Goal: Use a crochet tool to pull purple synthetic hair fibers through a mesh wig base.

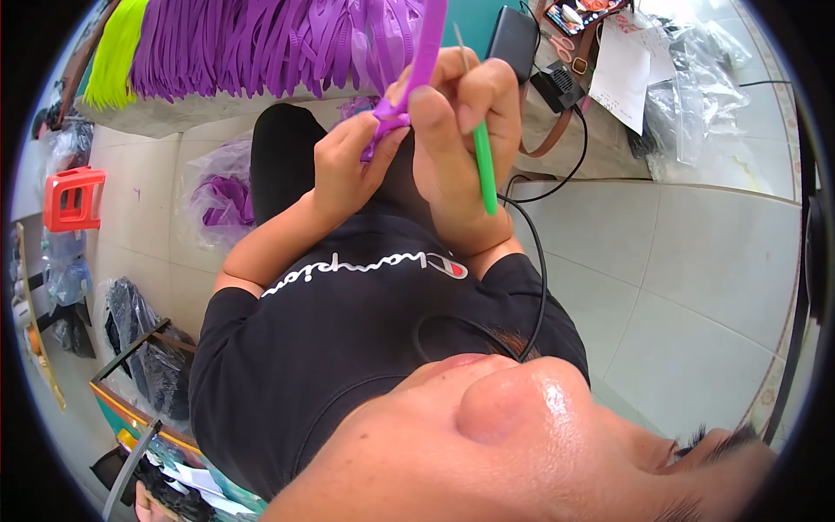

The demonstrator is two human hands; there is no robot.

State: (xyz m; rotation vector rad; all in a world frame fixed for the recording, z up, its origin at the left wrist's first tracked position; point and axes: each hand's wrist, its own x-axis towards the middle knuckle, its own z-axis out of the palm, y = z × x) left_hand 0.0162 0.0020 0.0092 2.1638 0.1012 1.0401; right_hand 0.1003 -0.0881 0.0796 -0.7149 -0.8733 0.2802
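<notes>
The left hand, thumb and fingers pinched together, grips the folded part of a purple strip whose length rises past the right hand to the upper edge of view. The right hand is curled around a slim green-handled tool, thin tip upward, its thumb close against the strip. Beyond them, massed purple bands lie beside yellow-green bands.
</notes>
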